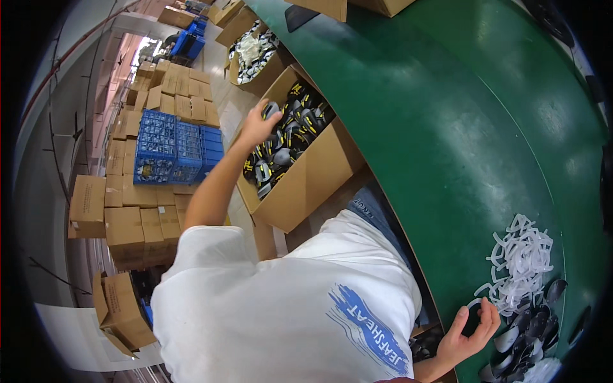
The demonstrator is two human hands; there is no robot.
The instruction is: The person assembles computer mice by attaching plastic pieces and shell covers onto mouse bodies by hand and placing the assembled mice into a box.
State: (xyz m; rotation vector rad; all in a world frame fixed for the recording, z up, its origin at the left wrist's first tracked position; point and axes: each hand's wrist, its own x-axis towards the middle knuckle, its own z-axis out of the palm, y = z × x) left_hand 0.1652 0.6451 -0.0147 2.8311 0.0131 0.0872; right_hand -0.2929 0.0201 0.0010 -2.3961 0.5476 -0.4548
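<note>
Black-and-yellow pieces [297, 137] fill a cardboard box [313, 182] near twelve o'clock in the head camera, the only view I have from here. At eleven, the left hand [260, 121] is at the box's far edge, thumb and fingers closed around what looks like a grey piece [271, 110]. Since the heap is loose and heaped up, I judge that a hasty release there could send something over the edge.

Between four and five, the right hand [469, 332] hangs by the green table [415, 127], fingers curled and thumb well apart; a pale strip shows near the fingertips, but I cannot tell if it is gripped. Clear strips [520, 262] tangle near four, touching black shells [539, 322]. Pulling one strip could drag others along, and the curved shells could slide off the pile.
</note>
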